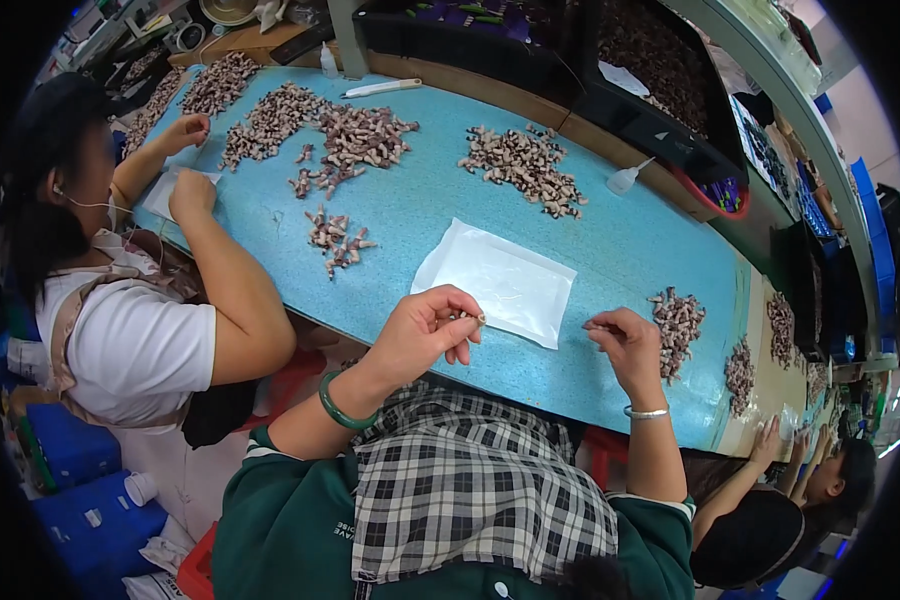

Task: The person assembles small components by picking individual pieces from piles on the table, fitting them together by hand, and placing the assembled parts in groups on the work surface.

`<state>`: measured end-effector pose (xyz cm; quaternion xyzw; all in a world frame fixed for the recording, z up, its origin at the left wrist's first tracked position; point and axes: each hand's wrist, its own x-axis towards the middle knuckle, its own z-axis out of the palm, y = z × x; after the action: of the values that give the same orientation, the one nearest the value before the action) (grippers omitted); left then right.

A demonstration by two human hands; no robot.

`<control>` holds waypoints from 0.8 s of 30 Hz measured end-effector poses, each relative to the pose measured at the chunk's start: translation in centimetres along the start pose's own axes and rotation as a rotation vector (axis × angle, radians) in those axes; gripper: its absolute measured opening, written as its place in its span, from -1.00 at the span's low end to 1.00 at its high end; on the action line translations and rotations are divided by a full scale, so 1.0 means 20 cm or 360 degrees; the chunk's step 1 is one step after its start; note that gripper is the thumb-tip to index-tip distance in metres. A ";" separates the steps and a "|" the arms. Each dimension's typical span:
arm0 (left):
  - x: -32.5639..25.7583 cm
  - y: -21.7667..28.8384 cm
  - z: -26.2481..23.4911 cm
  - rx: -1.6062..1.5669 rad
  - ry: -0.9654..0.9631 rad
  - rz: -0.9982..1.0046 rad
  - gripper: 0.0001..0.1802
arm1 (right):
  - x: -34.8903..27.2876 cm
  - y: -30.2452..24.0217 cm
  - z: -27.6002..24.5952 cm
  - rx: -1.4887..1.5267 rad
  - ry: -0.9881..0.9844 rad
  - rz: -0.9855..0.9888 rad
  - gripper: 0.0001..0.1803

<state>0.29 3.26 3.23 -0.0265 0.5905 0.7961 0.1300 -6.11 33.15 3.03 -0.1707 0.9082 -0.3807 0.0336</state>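
There, the left hand point(435, 335) pinched a small pale piece point(481, 319) by the white sheet point(510, 280), seemingly to keep its end free, while the right hand point(627, 345) (holding anything? couldn't tell) curled beside the speckled pile point(677, 325), likely kept handy.

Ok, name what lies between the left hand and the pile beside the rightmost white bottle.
A white packet, then bare blue tabletop, in the head view.
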 end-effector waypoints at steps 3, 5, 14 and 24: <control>-0.03 -0.02 -0.04 -0.0073 0.0007 0.0046 -0.91 | 0.10 -0.12 0.08 0.0574 -0.0236 0.0196 -0.90; -0.05 -0.02 -0.07 -0.0052 0.0011 0.0038 -0.91 | 0.17 -0.18 0.15 0.0575 -0.0251 0.0083 -0.88; -0.12 -0.02 -0.15 -0.0036 0.0108 0.0049 -0.90 | 0.30 -0.25 0.29 -0.0415 -0.0209 -0.0436 -0.87; -0.12 -0.04 -0.16 -0.0060 0.0092 0.0072 -0.89 | 0.29 -0.30 0.31 -0.0645 -0.0178 -0.0539 -0.90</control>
<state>2.46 0.08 1.95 -0.0386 0.5792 0.8088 0.0942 -8.62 23.08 3.29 -0.3442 0.9211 -0.1812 -0.0152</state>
